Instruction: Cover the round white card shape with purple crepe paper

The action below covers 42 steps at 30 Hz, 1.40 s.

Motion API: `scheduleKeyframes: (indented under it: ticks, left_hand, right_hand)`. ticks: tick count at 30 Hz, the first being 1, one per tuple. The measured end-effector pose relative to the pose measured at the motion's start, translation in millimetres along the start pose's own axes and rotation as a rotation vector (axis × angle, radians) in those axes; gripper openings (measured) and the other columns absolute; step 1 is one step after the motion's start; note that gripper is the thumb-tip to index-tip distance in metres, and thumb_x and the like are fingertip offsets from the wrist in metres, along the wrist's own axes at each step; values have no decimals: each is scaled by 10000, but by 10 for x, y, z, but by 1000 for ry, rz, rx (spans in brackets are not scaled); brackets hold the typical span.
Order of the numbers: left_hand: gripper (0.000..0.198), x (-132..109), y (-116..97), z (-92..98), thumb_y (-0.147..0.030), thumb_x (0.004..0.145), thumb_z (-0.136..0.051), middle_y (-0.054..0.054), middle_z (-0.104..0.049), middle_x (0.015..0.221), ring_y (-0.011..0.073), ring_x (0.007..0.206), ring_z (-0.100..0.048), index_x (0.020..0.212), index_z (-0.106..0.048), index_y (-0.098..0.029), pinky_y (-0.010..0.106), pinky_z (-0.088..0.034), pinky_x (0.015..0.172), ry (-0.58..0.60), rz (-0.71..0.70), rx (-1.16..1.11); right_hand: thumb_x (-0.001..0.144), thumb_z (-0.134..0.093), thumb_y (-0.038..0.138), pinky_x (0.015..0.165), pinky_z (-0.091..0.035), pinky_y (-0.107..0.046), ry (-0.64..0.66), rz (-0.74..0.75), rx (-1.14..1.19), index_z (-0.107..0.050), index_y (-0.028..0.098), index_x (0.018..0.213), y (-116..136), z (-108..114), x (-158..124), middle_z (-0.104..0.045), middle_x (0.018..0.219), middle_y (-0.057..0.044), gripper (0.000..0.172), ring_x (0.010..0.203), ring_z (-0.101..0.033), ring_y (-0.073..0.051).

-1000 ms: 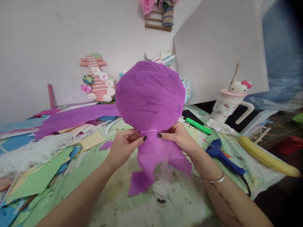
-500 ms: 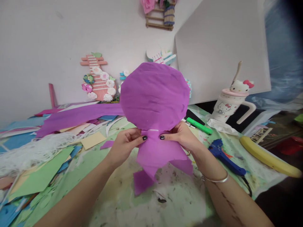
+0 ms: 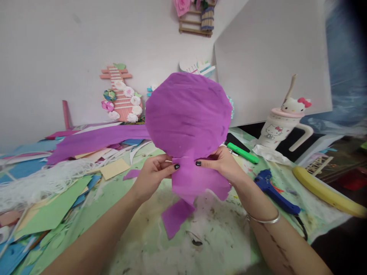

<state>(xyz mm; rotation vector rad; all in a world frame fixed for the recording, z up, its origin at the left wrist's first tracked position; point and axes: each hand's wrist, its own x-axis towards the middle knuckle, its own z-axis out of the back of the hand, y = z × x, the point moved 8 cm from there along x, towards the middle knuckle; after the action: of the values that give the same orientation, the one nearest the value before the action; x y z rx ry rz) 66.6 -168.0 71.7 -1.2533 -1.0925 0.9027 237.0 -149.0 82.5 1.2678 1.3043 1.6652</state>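
Upright before me stands a round purple paper-covered disc [image 3: 187,114]. A lighter purple piece of paper [image 3: 197,179] hangs from its lower edge, its bottom uneven. My left hand [image 3: 160,168] pinches the left side where the two meet, thumb in front and fingers behind. On the right side, my right hand [image 3: 218,162] pinches in the same way, its thumb on the front of the paper. Whatever the fingers touch behind the disc is hidden. Below lies a purple paper scrap [image 3: 176,218] on the table.
A blue glue gun [image 3: 276,193], a green cutter [image 3: 242,152], a yellow banana-shaped case [image 3: 327,191] and a white tumbler [image 3: 278,128] stand or lie right. Leftward are coloured paper sheets [image 3: 54,208] and white shredded strands [image 3: 51,181]. A pink guitar-shaped craft [image 3: 122,97] leans on the wall.
The hanging paper's lower part has shifted and its folds look different. A white strip at the joint no longer shows. Both hands keep their pinch; the view has shifted slightly.
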Motion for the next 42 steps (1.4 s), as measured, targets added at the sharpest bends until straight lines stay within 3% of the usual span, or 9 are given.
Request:
scheduleKeyframes:
  ticks: [9, 16, 22, 27, 34, 39, 42]
  left_hand:
    - [206, -3, 26, -28, -288, 704, -724, 12, -656, 667, 130, 611, -594, 831, -644, -148, 240, -494, 591, 0, 5, -32]
    - [137, -12, 2, -76, -257, 714, -727, -26, -612, 599, 82, 534, -528, 758, -642, -158, 201, -453, 549, 46, -11, -85]
    - [122, -26, -24, -91, -222, 691, -745, -43, -526, 511, 96, 558, -538, 673, -641, -161, 198, -456, 557, 48, -24, -154]
    - [162, -38, -24, -110, -307, 743, -709, -4, -610, 635, 100, 587, -561, 729, -676, -149, 215, -488, 570, 48, 11, -208]
    - [199, -33, 32, -95, -292, 740, -721, -1, -614, 585, 73, 551, -542, 636, -686, -125, 169, -457, 525, 6, 40, -240]
    - [228, -9, 1, -63, -295, 740, -721, -12, -597, 553, 51, 517, -499, 593, -687, -124, 155, -442, 510, -18, -2, -224]
    - [270, 0, -28, -14, -297, 734, -725, -27, -556, 505, 38, 478, -449, 535, -662, -124, 152, -426, 488, -47, -37, -214]
  right_hand:
    - [586, -799, 310, 566, -520, -271, -113, 13, -67, -749, 183, 717, 58, 32, -18, -737, 746, -33, 189, 602, -635, -148]
    - [613, -783, 310, 540, -512, -263, -174, 24, -25, -744, 185, 713, 42, 34, -25, -728, 722, -27, 165, 566, -616, -132]
    - [621, -778, 277, 554, -511, -239, -164, 41, 38, -742, 192, 724, 14, 10, -18, -725, 712, -17, 138, 567, -610, -113]
    - [596, -783, 278, 562, -519, -256, -175, 44, 24, -738, 181, 716, 43, 7, -26, -726, 715, -24, 161, 574, -614, -126]
    - [581, -793, 264, 557, -514, -252, -142, 19, 78, -736, 184, 695, 24, -46, -27, -719, 686, -12, 151, 561, -609, -122]
    - [603, -792, 306, 574, -507, -253, -64, -15, 20, -743, 188, 749, 7, -31, -20, -724, 747, -22, 195, 615, -623, -132]
    - [593, -802, 284, 531, -460, -223, -34, 4, -71, -739, 185, 712, 69, 1, -24, -695, 671, -5, 167, 575, -588, -109]
